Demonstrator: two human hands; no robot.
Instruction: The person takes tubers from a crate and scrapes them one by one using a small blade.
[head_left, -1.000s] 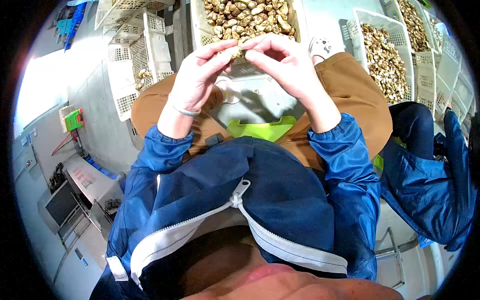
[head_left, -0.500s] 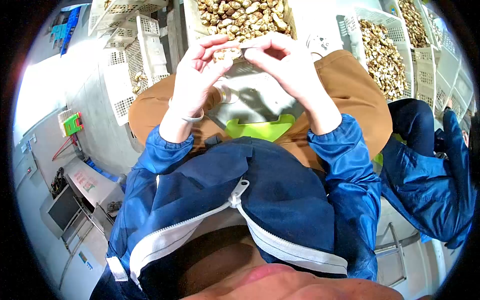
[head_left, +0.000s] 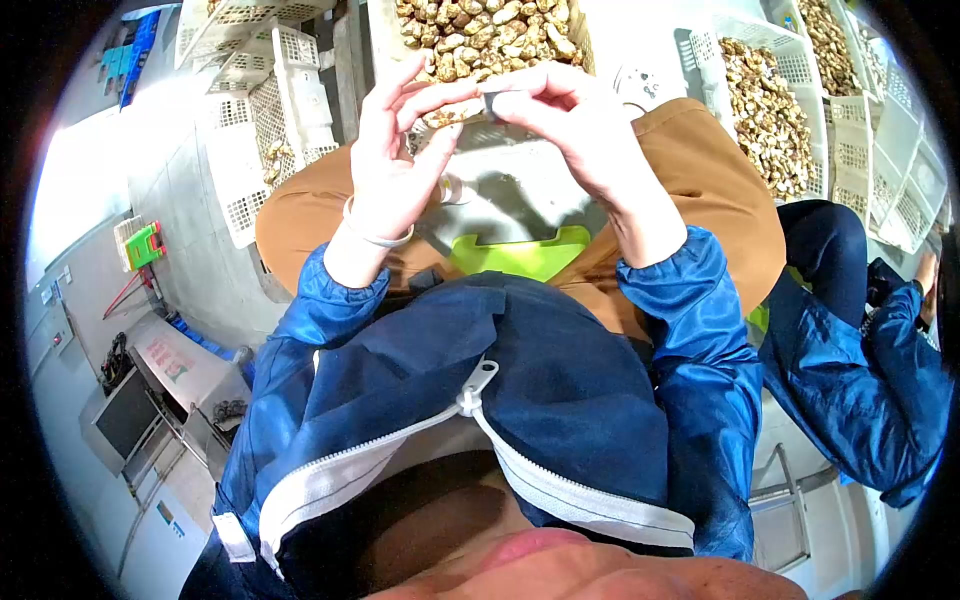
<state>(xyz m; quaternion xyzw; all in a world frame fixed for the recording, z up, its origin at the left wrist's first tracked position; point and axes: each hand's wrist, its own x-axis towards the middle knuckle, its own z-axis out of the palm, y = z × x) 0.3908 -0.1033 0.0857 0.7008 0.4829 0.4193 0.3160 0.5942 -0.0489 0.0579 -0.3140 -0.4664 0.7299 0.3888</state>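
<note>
My left hand (head_left: 388, 175) holds a small brown-and-cream mottled lump (head_left: 452, 114) between thumb and fingers. It could be a mushroom or a tuber; its exact kind does not show. Close against its right end, my right hand (head_left: 592, 135) pinches a small dark, flat tool (head_left: 490, 105), mostly covered by the fingers. Whether the tool touches the lump I cannot tell. Just beyond both hands stands a pale crate (head_left: 584, 45) heaped with similar brown-and-cream pieces (head_left: 485, 35).
More pale perforated crates stand at right, one (head_left: 705, 65) full of smaller pieces (head_left: 765, 120). Stacked crates (head_left: 240, 200) are at left. Between my knees lies a lime-green item (head_left: 520, 258). A co-worker in a blue sleeve (head_left: 840, 370) sits at right.
The lump has turned and moved slightly down in my left hand, whose fingers have spread more. The dark tool shows more clearly. The co-worker's arm at right has shifted.
</note>
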